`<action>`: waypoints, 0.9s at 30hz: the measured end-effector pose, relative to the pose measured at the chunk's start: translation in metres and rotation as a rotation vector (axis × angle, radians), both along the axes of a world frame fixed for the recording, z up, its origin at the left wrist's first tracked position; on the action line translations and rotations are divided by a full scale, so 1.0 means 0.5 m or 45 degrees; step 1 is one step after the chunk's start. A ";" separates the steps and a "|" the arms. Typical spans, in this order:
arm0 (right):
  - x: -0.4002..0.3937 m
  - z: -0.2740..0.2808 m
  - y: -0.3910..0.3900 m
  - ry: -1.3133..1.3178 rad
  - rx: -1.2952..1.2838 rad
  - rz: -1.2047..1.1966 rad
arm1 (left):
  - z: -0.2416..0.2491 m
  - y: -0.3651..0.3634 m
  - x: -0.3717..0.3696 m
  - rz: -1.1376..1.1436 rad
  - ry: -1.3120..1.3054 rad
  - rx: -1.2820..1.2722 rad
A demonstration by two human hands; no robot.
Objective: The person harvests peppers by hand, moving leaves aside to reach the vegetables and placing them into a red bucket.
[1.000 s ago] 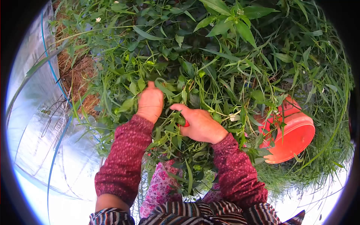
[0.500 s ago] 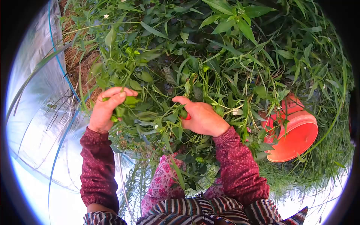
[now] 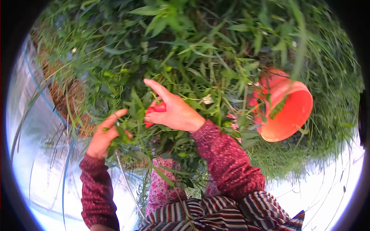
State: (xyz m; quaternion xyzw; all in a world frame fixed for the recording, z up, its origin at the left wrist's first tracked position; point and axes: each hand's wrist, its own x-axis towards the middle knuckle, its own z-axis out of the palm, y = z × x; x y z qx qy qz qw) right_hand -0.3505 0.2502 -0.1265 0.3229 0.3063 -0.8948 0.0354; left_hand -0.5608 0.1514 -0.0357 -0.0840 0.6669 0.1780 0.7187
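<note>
Head camera looks forward and down at both hands [image 3: 175, 111].

At two o'clock, a grass blade [image 3: 302, 34] is blurred. Toward nine, the red peppers [image 3: 160, 107] are partly hidden by the right hand [image 3: 178, 114]. At six, the striped clothing [image 3: 216, 215] is cut off.

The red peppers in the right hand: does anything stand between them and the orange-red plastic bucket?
Yes: green leafy stems and a white flower lie between the red peppers and the orange-red plastic bucket; some leaves cross its near wall.
</note>
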 end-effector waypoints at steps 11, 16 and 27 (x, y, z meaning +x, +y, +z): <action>0.268 0.074 0.037 0.175 -0.683 -1.083 | -0.013 0.210 0.162 -0.027 -0.390 0.549; 0.426 0.085 0.015 -0.150 -0.387 -1.319 | -0.110 0.260 0.269 0.042 -0.571 0.498; 0.370 0.109 0.072 -0.822 0.950 -0.578 | -0.195 0.294 0.439 -0.393 -0.474 0.558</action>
